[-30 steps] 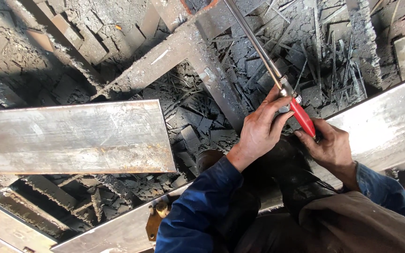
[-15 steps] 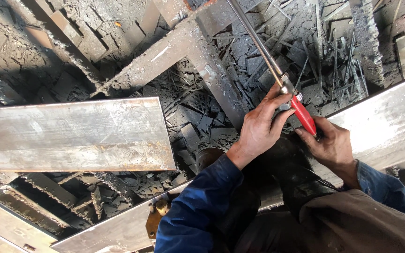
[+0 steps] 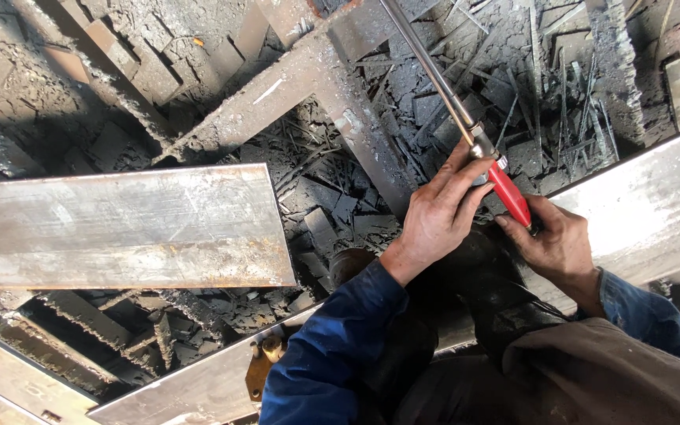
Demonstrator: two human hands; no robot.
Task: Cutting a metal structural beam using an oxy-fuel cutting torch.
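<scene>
Torch (image 3: 466,130) slants between left hand (image 3: 438,216) and right hand (image 3: 552,244), both gripping.

Left hand (image 3: 438,216) fingers curled; right hand (image 3: 552,240) clenched, sleeves blue.

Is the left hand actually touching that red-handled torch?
Touching. The head view shows the left hand with fingers lying over the torch just above its red grip.

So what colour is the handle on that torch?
Red, on the torch handle between both hands; the head view shows it clearly.
</scene>
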